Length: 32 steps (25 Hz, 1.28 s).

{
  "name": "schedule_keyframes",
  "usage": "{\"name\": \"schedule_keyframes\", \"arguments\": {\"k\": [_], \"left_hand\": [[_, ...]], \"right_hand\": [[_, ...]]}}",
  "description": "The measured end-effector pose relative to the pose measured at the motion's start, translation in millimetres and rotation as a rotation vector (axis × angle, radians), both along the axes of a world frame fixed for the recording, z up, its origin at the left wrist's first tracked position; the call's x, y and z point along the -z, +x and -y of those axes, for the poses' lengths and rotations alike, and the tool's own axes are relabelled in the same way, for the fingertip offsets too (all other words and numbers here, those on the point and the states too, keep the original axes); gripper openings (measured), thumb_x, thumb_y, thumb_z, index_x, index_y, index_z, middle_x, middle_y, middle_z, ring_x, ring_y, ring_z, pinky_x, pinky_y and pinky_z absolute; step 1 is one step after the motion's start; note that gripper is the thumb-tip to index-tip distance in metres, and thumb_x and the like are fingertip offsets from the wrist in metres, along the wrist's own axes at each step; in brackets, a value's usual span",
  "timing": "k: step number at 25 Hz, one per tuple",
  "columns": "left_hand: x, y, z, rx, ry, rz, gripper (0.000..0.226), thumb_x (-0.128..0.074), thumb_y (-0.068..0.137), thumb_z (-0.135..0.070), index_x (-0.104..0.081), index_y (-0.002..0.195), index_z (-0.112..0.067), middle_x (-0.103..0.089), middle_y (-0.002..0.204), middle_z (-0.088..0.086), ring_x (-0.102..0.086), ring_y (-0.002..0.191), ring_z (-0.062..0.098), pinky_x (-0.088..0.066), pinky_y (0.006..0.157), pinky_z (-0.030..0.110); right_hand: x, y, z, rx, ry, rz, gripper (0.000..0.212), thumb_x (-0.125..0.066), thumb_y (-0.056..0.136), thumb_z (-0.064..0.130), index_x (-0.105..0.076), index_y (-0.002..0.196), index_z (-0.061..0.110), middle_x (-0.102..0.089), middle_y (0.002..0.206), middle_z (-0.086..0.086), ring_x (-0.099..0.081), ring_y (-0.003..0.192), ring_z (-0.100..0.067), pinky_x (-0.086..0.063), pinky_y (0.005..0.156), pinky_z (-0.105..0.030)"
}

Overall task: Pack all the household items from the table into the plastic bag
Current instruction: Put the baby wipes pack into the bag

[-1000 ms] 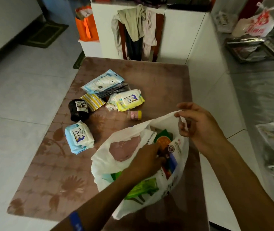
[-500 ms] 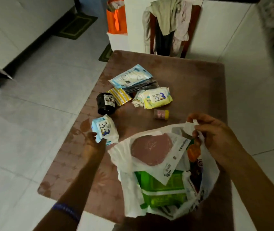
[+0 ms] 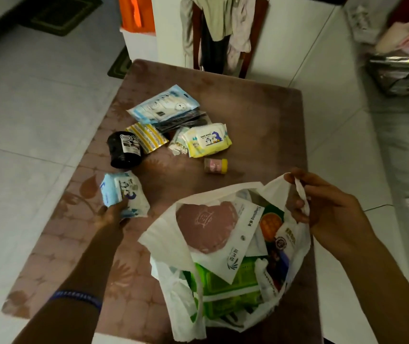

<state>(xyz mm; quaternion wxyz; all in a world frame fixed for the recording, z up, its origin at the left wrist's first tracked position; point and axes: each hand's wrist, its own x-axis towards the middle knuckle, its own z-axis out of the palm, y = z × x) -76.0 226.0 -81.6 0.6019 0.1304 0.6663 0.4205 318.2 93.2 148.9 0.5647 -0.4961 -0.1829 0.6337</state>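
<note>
Left hand (image 3: 112, 213) fingers are hidden beneath the gripped blue wipes pack (image 3: 124, 193); the plastic bag (image 3: 223, 256) handle is pinched by the right hand (image 3: 322, 207).

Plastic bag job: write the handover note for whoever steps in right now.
Left hand grips the blue wipes pack at the table's left edge. Right hand pinches the bag handle, holding it open.
Done: several packets lie in the bag.
Left on the table: black jar, striped sachet, blue pouch, yellow wipes, small bottle, and the pack in hand.
</note>
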Motion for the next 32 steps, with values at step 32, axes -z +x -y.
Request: {"name": "schedule_keyframes", "arguments": {"k": [32], "left_hand": [[-268,105,116,0.349,0.357,-0.125,0.02,-0.052,0.097,-0.013,-0.068,0.094,-0.001,-0.04,0.052,-0.001,-0.037,0.049,0.014,-0.033,0.048,0.028]], "right_hand": [[55,-79,-8,-0.735,0.196,1.67,0.054,-0.055,0.09,0.042,-0.038,0.142,0.036,-0.03,0.142,0.001,-0.047,0.119,-0.02,-0.046,0.089,-0.031]]}}
